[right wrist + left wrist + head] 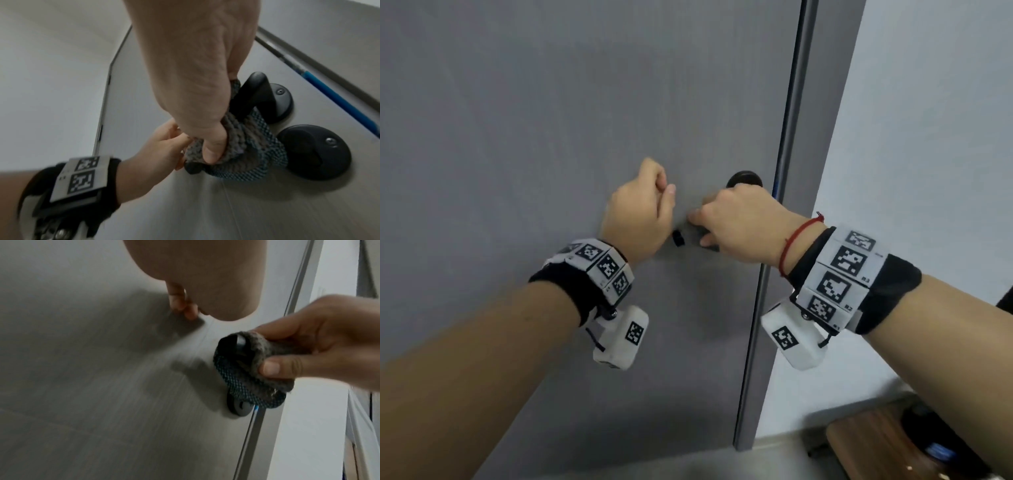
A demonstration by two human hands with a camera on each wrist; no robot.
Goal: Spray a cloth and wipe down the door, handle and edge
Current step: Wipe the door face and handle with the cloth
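A grey door (551, 102) fills the head view, its dark edge (787, 137) running down to the right of my hands. My right hand (736, 222) grips a grey and teal cloth (246, 146) wrapped round the black lever handle (252, 91). The handle's tip (678, 237) pokes out to the left of the cloth (246, 369). Just left of that tip is my left hand (643, 205), with curled fingers (180, 305) resting against the door panel. I see nothing held in it. No spray bottle is in view.
A round black lock plate (314, 154) sits below the handle's rose (281, 100). A blue strip (339, 100) runs along the door edge. A white wall (928, 137) stands to the right, with a brown wooden surface (876, 445) low down beside it.
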